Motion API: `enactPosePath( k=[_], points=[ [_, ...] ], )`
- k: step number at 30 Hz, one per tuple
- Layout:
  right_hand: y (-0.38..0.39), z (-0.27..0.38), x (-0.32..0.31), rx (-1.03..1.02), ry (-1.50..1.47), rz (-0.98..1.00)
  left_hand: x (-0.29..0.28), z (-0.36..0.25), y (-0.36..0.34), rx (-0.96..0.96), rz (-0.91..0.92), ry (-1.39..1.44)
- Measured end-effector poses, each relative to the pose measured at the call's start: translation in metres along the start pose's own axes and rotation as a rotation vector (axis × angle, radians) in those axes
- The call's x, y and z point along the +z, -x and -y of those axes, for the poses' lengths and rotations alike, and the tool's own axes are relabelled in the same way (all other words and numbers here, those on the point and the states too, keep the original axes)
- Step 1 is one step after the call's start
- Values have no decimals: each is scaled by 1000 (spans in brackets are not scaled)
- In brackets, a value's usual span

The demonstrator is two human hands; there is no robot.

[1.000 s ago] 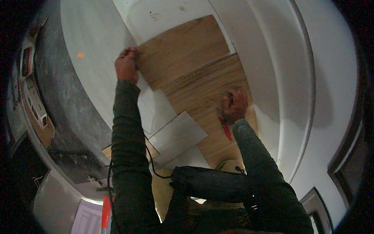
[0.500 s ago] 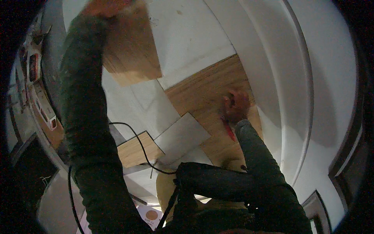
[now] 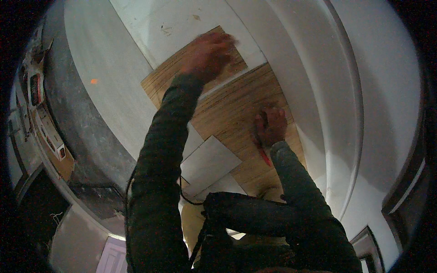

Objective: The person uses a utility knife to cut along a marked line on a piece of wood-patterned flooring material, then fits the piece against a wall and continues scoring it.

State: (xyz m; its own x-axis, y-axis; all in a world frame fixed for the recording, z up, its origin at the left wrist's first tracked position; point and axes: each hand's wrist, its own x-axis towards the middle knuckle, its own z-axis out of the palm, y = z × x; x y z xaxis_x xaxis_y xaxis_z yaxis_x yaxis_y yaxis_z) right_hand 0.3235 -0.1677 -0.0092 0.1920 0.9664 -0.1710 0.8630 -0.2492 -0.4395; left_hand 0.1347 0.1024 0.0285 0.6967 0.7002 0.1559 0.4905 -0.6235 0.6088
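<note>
left hand (image 3: 208, 51): blurred, upper centre, on the far plank (image 3: 169, 75); grip unclear
right hand (image 3: 270, 125): centre right, closed on a red tool (image 3: 265, 156), pressing the near plank (image 3: 232, 109)
white underlay (image 3: 210, 160): lower centre

Several small boxes (image 3: 51, 136), whitish with red and dark patches, are lying along the far left edge of the frame, blurred.

I see a dim, grainy view; my left hand (image 3: 210, 49) smears with motion blur; edges bend, corners black.
</note>
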Motion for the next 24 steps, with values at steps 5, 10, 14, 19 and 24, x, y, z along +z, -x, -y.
enactPosePath(
  k=[5,10,14,19,24],
  points=[
    [-12,11,-4,-224,52,-272,-50,55,153,-741,-298,-414],
    [-10,11,-5,-206,45,-211,-36,43,184,-841,-312,-318],
    [-8,13,-3,-70,-36,-115,-37,29,161,-861,-321,-138],
    [-6,6,1,-97,4,-145,-27,13,144,-904,-370,-112],
    [-5,13,0,-26,54,-132,-25,9,130,-943,-365,-171]
  ],
)
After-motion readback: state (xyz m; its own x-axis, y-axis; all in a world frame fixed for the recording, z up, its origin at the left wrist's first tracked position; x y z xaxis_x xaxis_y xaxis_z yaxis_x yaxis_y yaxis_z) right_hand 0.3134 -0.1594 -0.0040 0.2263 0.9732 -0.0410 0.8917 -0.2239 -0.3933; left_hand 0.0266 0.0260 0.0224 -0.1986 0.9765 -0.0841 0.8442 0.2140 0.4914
